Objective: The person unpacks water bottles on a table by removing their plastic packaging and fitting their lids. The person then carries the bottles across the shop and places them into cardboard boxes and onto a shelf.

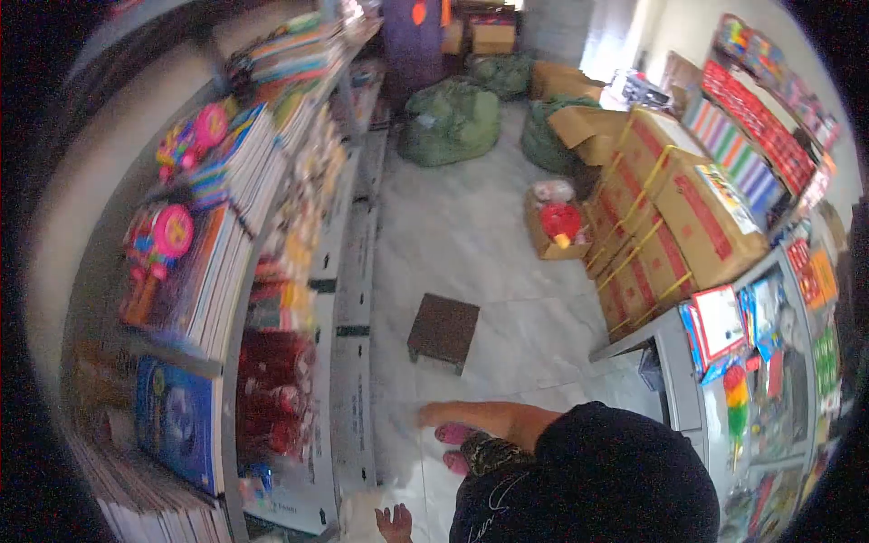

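Note:
My right arm stretches left across the floor, and my right hand point(427, 415) at its end is smeared, so its fingers do not show clearly. At the bottom edge is my left hand point(394, 523), fingers spread, with nothing visible in it. A pale thing point(360, 514) that I cannot make out lies beside the left hand. Both hands are near the lower part of the shelf unit point(358, 380). Beyond my right hand, a small dark brown stool point(444, 329) stands on the tiled floor.
Books point(213, 281), pink toys point(172, 230) and red packs point(274, 389) fill the left shelves. Strapped cartons point(647, 244) stand at right, behind a grey counter point(679, 385) with packaged goods. An open box point(559, 237) and green sacks point(450, 120) are farther back.

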`<act>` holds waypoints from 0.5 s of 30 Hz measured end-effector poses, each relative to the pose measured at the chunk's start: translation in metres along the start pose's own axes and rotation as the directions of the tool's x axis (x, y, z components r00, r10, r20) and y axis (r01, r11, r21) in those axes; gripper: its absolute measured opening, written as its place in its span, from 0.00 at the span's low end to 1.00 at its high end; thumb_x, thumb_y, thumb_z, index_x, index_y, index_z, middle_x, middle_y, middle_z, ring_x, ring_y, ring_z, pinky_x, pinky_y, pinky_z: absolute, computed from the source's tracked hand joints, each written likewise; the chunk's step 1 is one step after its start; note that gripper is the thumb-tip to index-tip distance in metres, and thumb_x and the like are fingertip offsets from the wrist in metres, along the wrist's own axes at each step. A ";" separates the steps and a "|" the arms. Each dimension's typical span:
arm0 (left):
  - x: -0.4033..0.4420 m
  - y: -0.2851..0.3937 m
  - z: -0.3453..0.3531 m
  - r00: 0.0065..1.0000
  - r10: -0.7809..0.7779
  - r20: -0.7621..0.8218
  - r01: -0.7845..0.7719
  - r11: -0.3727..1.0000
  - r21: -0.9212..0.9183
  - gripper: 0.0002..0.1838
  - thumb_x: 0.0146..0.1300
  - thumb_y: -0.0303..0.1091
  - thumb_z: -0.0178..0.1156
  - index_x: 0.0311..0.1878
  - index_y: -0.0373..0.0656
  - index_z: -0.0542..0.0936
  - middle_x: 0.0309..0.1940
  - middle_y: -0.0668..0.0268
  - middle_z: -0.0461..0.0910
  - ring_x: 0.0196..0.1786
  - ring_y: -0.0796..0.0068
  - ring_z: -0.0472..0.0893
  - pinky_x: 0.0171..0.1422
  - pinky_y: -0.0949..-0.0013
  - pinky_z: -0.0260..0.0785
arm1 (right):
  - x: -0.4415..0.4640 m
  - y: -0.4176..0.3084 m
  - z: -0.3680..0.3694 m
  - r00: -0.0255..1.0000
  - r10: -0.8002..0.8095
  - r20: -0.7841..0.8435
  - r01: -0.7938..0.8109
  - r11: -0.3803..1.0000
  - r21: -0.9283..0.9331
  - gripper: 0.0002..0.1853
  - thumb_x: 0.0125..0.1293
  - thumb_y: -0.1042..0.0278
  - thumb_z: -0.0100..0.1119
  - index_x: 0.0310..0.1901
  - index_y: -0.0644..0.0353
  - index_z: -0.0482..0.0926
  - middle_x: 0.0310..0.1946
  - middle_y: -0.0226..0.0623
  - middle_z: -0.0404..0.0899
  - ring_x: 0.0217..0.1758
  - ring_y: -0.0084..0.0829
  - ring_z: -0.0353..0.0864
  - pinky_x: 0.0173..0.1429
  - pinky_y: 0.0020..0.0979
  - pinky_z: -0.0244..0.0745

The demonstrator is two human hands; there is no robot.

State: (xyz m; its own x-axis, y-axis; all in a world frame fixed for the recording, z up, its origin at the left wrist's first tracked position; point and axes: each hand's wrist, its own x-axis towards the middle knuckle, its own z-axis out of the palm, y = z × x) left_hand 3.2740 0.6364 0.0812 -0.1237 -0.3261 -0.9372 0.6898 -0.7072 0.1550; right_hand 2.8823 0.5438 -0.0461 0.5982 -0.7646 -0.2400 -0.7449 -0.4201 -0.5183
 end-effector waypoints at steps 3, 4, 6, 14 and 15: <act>0.043 -0.003 0.032 0.999 -0.040 0.005 0.039 0.982 0.184 0.26 0.65 0.49 0.60 0.59 0.43 0.69 0.55 0.54 0.72 0.54 0.56 0.76 0.56 0.55 0.72 | -0.189 0.026 0.086 0.974 0.173 -0.142 -0.140 0.966 0.218 0.17 0.61 0.59 0.56 0.49 0.57 0.78 0.48 0.43 0.80 0.46 0.43 0.79 0.50 0.46 0.73; 0.059 -0.007 0.044 0.999 -0.045 0.007 0.042 0.967 0.253 0.28 0.64 0.50 0.60 0.61 0.43 0.67 0.56 0.54 0.70 0.54 0.55 0.75 0.54 0.55 0.73 | -0.255 0.028 0.087 0.889 0.454 0.050 -0.448 0.845 0.291 0.17 0.60 0.58 0.58 0.47 0.58 0.78 0.45 0.43 0.80 0.43 0.43 0.79 0.47 0.46 0.73; 0.090 -0.017 0.069 0.999 -0.040 -0.006 0.040 0.924 0.380 0.33 0.63 0.53 0.60 0.63 0.44 0.63 0.58 0.54 0.66 0.55 0.54 0.73 0.52 0.53 0.73 | -0.371 0.032 0.094 0.600 0.777 0.192 -0.782 0.519 0.345 0.17 0.57 0.56 0.60 0.44 0.59 0.79 0.39 0.44 0.80 0.38 0.42 0.79 0.42 0.47 0.73; 0.160 -0.087 0.193 1.000 -0.014 -0.003 0.013 0.745 0.667 0.33 0.58 0.48 0.67 0.62 0.48 0.64 0.46 0.52 0.70 0.31 0.57 0.76 0.38 0.53 0.77 | -0.519 0.046 0.046 0.081 0.787 0.612 -0.481 -0.507 0.715 0.14 0.64 0.53 0.59 0.35 0.56 0.77 0.24 0.38 0.77 0.23 0.34 0.78 0.26 0.41 0.75; 0.173 -0.100 0.210 0.997 -0.034 -0.064 0.067 0.766 0.639 0.33 0.58 0.46 0.67 0.62 0.48 0.64 0.43 0.52 0.71 0.26 0.59 0.75 0.33 0.53 0.77 | -0.522 0.061 0.039 0.180 0.739 0.649 -0.439 -0.530 0.725 0.13 0.66 0.55 0.59 0.41 0.56 0.80 0.28 0.43 0.81 0.26 0.35 0.82 0.29 0.42 0.80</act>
State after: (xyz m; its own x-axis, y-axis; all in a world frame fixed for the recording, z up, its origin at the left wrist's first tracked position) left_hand 3.0339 0.5193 -0.0306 -0.1012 -0.2615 -0.9599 0.0644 -0.9645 0.2560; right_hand 2.5360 0.9365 0.0163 -0.2513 -0.1304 -0.9591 0.3466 0.9131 -0.2149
